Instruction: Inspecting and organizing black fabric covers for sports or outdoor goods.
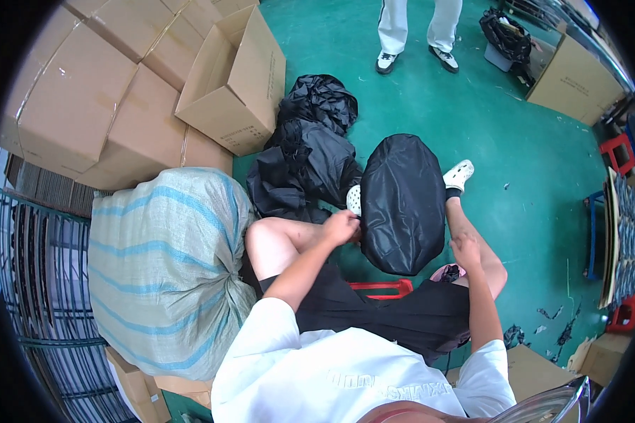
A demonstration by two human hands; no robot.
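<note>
Between my knees stands a large, oval black bundle (403, 201) with a smooth, slightly shiny fabric skin. My left hand (341, 228) is closed at its lower left edge, with the fingertips partly hidden beside the fabric. On the other side my right hand (466, 249) is curled closed, a little apart from the bundle's lower right edge. Whatever either hand may grip is too small or too hidden to make out. Below the right hand sits a pink round container (447, 273) with dark material in it, partly covered by my leg.
Crumpled black fabric covers (307, 158) lie ahead on the left. A striped woven sack (166, 271) bulges beside my left leg, below stacked cartons (70, 92) and an open carton (236, 81). Another person's legs (418, 28) stand ahead. A red stool (381, 287) is under me.
</note>
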